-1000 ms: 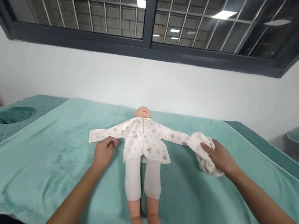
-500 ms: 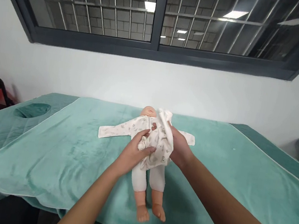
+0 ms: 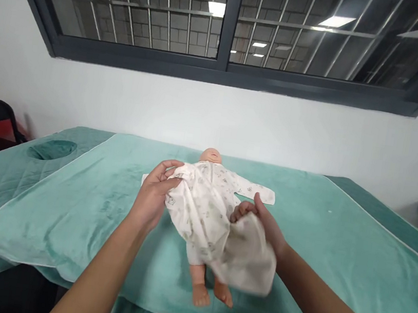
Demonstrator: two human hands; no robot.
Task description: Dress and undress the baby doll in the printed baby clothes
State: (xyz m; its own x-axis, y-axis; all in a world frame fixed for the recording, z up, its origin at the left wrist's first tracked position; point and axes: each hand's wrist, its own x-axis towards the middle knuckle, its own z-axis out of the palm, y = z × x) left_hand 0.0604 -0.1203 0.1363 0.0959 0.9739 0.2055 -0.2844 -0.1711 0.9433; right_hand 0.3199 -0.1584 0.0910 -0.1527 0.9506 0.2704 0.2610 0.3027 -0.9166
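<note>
Your left fingers (image 3: 166, 167) pinch the cloth (image 3: 204, 218) at its top edge and your right fingers (image 3: 242, 210) bunch its lower end, holding it stretched over the doll (image 3: 212, 156) on the towel (image 3: 70, 199), so a slack pinch could drop it or a tug could drag the doll.
</note>
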